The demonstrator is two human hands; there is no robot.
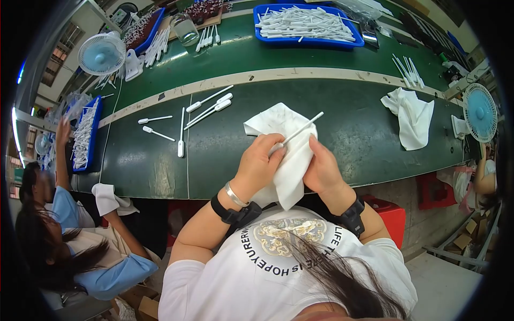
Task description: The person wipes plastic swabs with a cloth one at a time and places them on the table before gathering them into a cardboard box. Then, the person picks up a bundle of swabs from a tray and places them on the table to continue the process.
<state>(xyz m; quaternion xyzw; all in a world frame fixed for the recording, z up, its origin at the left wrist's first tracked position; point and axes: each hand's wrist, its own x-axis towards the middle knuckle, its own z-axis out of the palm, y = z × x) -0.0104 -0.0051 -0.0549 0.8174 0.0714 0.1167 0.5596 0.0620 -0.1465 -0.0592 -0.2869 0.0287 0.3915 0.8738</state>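
Observation:
Between the fingers of my left hand is the thick end of a white plastic stick, its thin shaft slanting up to the right. A white cloth with grey smudges lies under the stick and hangs down between my hands. My right hand grips the cloth's right edge, thumb up near the stick. To the left, several similar white sticks with wide, flat-looking handles lie loose on the dark green work surface.
A blue tray heaped with white sticks stands at the back; another blue tray is at left. A second white cloth lies at right. Fans flank the bench. A co-worker sits at left, arm raised.

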